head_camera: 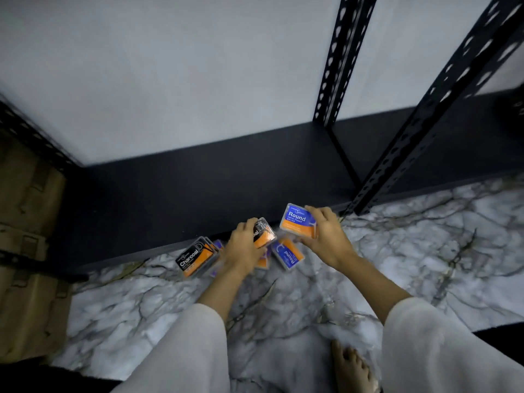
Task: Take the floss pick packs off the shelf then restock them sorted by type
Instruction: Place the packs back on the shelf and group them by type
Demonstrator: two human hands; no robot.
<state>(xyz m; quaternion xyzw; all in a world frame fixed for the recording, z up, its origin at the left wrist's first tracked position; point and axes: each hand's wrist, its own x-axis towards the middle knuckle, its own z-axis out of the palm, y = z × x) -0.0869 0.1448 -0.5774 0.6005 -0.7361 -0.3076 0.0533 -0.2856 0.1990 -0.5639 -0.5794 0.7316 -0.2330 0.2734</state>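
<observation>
**Sorting on the floor, shelf bare**

My right hand has its grip around a blue Round pack; my left hand grasps a black Charcoal pack. More packs lie on the marble floor at 9 and 6 o'clock of the hands. I judge sorting under way; next, each type needs its own spot on the dark shelf at 12 o'clock. Pale wall behind.
</observation>
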